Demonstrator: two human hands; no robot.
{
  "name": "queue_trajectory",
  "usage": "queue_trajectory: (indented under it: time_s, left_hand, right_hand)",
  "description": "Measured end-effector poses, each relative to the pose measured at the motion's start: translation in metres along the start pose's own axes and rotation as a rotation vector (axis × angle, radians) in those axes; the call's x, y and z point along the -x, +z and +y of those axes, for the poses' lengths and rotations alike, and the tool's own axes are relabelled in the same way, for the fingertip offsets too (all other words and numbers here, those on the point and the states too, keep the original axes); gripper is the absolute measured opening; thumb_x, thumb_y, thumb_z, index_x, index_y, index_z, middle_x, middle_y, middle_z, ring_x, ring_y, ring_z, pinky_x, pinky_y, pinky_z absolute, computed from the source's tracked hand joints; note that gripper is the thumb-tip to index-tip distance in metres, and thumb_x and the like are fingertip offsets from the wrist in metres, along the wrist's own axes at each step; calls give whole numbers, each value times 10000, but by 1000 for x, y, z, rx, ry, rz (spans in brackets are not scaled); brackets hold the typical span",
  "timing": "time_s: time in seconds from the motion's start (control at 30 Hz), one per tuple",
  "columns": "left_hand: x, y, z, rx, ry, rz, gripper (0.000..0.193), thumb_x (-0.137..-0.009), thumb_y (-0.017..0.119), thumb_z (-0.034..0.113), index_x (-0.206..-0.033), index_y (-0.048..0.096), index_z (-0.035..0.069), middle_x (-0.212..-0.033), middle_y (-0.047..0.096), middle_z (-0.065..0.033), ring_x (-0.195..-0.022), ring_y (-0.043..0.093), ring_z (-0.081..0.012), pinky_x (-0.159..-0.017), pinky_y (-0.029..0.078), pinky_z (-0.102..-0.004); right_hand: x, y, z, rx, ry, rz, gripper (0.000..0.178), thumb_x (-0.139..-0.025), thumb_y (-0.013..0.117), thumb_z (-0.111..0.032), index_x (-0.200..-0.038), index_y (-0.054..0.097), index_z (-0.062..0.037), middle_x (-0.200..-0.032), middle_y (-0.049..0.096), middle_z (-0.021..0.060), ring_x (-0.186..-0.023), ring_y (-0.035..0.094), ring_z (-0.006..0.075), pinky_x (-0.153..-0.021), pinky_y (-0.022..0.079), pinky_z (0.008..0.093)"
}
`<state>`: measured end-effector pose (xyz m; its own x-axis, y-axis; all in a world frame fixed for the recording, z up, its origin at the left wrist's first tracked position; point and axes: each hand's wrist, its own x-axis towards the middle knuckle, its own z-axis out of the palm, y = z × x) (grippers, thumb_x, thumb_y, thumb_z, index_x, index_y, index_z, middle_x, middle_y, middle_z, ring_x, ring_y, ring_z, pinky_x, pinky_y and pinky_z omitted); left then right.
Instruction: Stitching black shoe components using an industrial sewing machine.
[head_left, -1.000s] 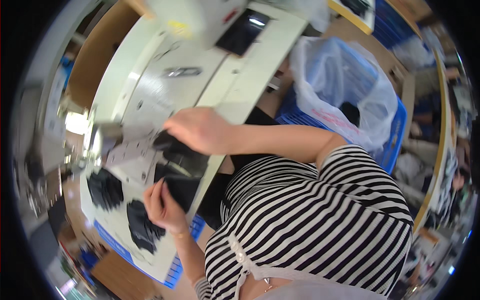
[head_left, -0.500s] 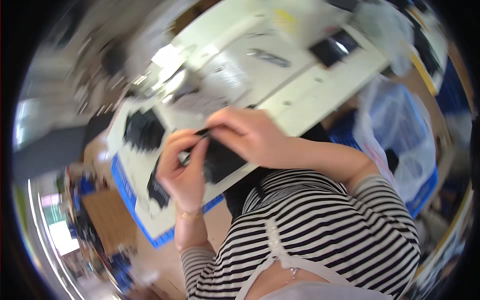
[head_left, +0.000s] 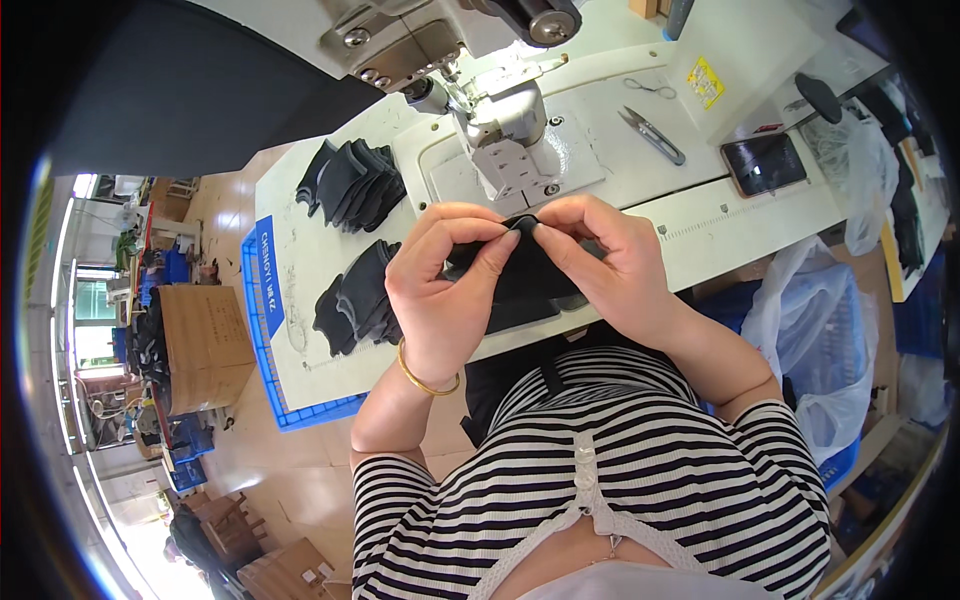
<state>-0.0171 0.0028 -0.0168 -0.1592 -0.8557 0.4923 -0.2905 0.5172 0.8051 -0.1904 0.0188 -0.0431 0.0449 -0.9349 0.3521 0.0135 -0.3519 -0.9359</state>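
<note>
Both my hands pinch the upper edge of a black fabric piece (head_left: 522, 262) just in front of the sewing machine (head_left: 505, 130). My left hand (head_left: 440, 275), with a gold bangle at the wrist, grips the edge between thumb and forefinger. Close beside it, my right hand (head_left: 608, 262) pinches the same edge. The cloth hangs down between them over the table's near edge, and its lower part is partly hidden. Left of my hands lie two stacks of dark cut pieces, a farther stack (head_left: 352, 187) and a nearer stack (head_left: 358, 298).
On the white table (head_left: 690, 215) lie thread snips (head_left: 652, 136) and a dark phone (head_left: 763, 165). A blue crate (head_left: 300, 408) shows below the table's left edge. At the right stands a plastic-lined blue basket (head_left: 825, 340). Cardboard boxes (head_left: 208, 348) stand on the floor at left.
My view has shifted, bringing the sewing machine head into sight above my hands. My hands now hold the cloth edge side by side, nearer the machine; the picture is sharper.
</note>
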Motion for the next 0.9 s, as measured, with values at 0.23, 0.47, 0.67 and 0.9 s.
queue_trajectory:
  time_s: [0.23,0.47,0.67,0.9]
  left_hand:
    - [-3,1,3,120,-167,12,138,-808,729,-45,-936,700,-3,-901,671,-21,-812,608,-83,-745,487,-206]
    - [-5,-6,2,237,-326,-123,114,-836,732,-4,-945,700,-15,-868,666,-11,-833,582,-56,-769,469,-200]
    - [-8,-4,-2,258,-256,-91,102,-822,733,-33,-921,710,-20,-866,663,-24,-803,576,-79,-735,458,-205]
    - [-24,-18,-7,229,-210,-23,107,-824,734,-28,-930,717,-30,-857,683,-28,-802,599,-80,-742,473,-206]
  right_hand:
    - [0,-1,-5,109,-39,-2,120,-913,651,-54,-1006,640,21,-799,698,101,-673,663,125,-615,511,252]
    - [1,-1,-4,110,-62,8,113,-918,644,-50,-1007,638,19,-794,692,93,-666,652,122,-619,511,253]
    - [-2,1,-5,92,-51,15,114,-918,644,-48,-1010,638,18,-791,688,90,-660,643,116,-616,509,251]
    - [-4,-3,-2,151,-48,-29,118,-930,645,-89,-981,656,17,-723,655,63,-636,609,82,-581,481,235]
